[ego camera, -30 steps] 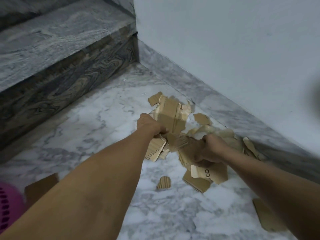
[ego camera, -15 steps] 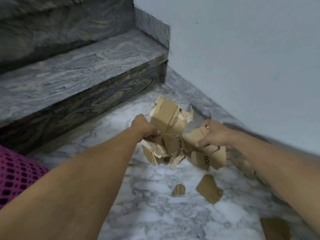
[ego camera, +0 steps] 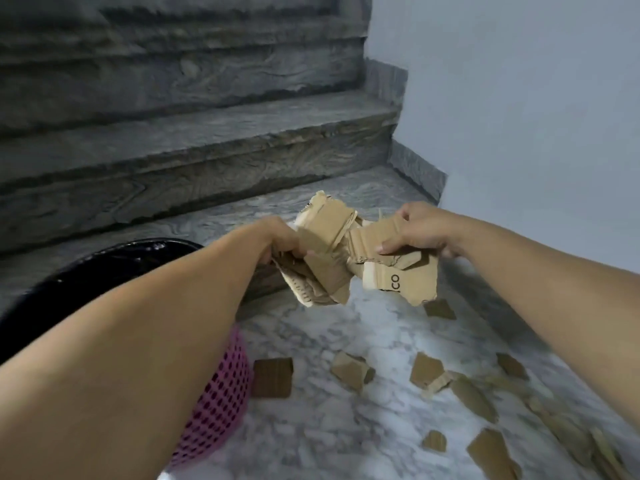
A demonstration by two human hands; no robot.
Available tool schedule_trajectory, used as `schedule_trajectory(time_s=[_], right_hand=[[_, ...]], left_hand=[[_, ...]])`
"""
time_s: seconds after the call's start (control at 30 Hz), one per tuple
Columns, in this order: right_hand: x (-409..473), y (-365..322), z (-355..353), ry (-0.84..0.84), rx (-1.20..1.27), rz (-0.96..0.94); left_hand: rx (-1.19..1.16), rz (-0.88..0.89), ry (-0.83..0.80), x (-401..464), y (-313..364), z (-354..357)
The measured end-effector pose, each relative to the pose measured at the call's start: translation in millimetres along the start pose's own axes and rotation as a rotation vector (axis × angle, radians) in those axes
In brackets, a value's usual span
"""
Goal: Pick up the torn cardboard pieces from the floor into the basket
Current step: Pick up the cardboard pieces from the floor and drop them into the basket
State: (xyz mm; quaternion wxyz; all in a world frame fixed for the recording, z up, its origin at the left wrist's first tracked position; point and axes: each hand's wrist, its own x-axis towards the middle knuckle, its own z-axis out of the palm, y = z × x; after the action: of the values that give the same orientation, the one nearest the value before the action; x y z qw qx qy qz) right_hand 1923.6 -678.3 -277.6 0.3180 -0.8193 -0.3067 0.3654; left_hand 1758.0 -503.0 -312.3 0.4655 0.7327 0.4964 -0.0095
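Observation:
A bundle of torn brown cardboard pieces (ego camera: 346, 258) hangs in the air above the marble floor, held between both hands. My left hand (ego camera: 277, 240) grips its left side and my right hand (ego camera: 415, 233) pinches its right side. The pink mesh basket (ego camera: 221, 403) with a black liner (ego camera: 114, 275) stands at lower left, mostly hidden behind my left forearm. Several loose cardboard pieces (ego camera: 349, 370) lie on the floor below and to the right of the bundle.
Grey stone stair steps (ego camera: 194, 143) rise just behind the basket and hands. A pale wall (ego camera: 519, 116) with a grey skirting runs along the right. White marble floor (ego camera: 329, 438) lies between basket and scattered pieces.
Both hands have lifted the cardboard bundle off the floor and carried it leftward. The view has swung left, bringing the basket and its black liner into sight.

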Motion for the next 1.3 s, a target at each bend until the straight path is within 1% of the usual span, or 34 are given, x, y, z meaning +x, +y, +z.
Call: schedule_trajectory(time_s=[0.2, 0.4, 0.5, 0.57, 0.63, 0.7, 0.77, 0.87, 0.97, 1.03, 1.13, 1.3], right_hand=[[-13.5, -98.7, 53.9, -0.053, -0.018, -0.122], [-12.4, -172.1, 150.6, -0.142, 0.022, -0.211], [-13.3, -187.7, 201.5, -0.154, 0.037, -0.228], [-12.2, -185.9, 229.2, -0.168, 0.011, -0.230], [-15.0, -178.6, 250.6, -0.199, -0.075, -0.231], [-14.9, -168.8, 259.2, -0.177, -0.145, -0.219], [-11.8, -158.8, 257.6, -0.171, -0.156, -0.189], [-6.3, -145.8, 238.2, -0.163, -0.106, -0.169], [-5.1, -133.2, 202.0, -0.165, -0.126, -0.143], [-3.9, -122.4, 174.7, -0.172, -0.159, -0.105], [-0.1, -94.9, 128.3, -0.157, -0.194, -0.020], [3.4, -43.6, 71.9, -0.121, -0.256, 0.068]], left_hand=[[-0.017, -0.136, 0.026, -54.1, -41.4, -100.6], [-0.185, -0.301, 0.030, -109.5, -117.6, -178.7], [-0.220, -0.376, 0.000, -122.2, -160.9, -198.3], [-0.152, -0.420, -0.007, -128.0, -181.9, -201.4], [-0.078, -0.450, 0.021, -129.7, -200.8, -200.7], [-0.051, -0.437, 0.078, -130.8, -208.0, -196.2], [-0.011, -0.397, 0.128, -129.0, -208.6, -192.4], [0.007, -0.303, 0.210, -119.7, -196.4, -186.1], [-0.056, -0.186, 0.215, -105.7, -169.9, -171.4], [-0.107, -0.104, 0.188, -96.5, -145.9, -155.7], [-0.140, -0.007, 0.080, -79.6, -100.9, -119.3], [-0.162, 0.091, -0.087, -57.7, -48.7, -47.8]])
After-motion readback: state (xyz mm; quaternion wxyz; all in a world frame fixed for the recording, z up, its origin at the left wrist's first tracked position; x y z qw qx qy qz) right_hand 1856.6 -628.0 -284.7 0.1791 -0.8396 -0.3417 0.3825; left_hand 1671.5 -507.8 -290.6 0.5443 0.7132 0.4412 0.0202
